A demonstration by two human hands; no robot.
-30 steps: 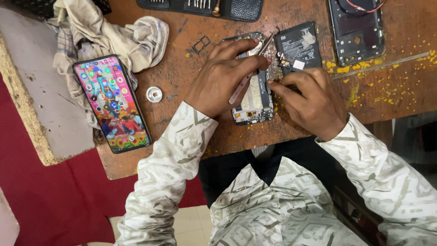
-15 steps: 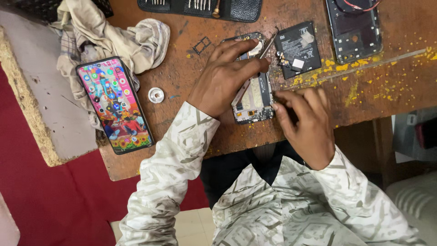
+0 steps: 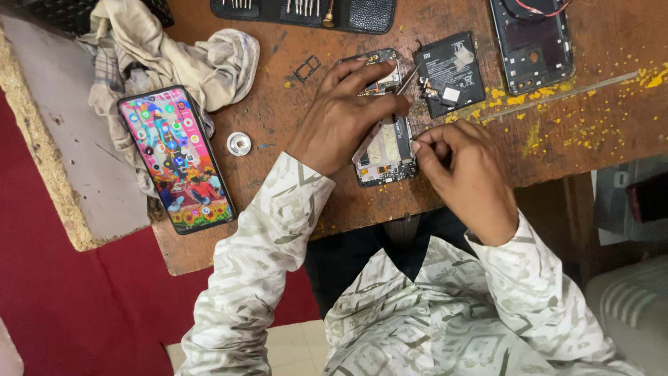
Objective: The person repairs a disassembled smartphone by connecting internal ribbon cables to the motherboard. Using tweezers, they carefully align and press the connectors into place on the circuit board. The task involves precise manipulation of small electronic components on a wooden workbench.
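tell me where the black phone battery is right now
In the head view the black battery lies on the wooden table, just right of the opened phone under the left hand, and left of the dark back cover.

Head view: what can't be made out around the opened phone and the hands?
- Opened phone: its middle is hidden under the left hand.
- Right hand: fingertips pinch together; anything in the grip is too small to tell.
- Thin tool by the left fingers: tip lost against the battery.
- Tool case and back cover: cut off by the top edge.
- Cloth: covers the table beneath.
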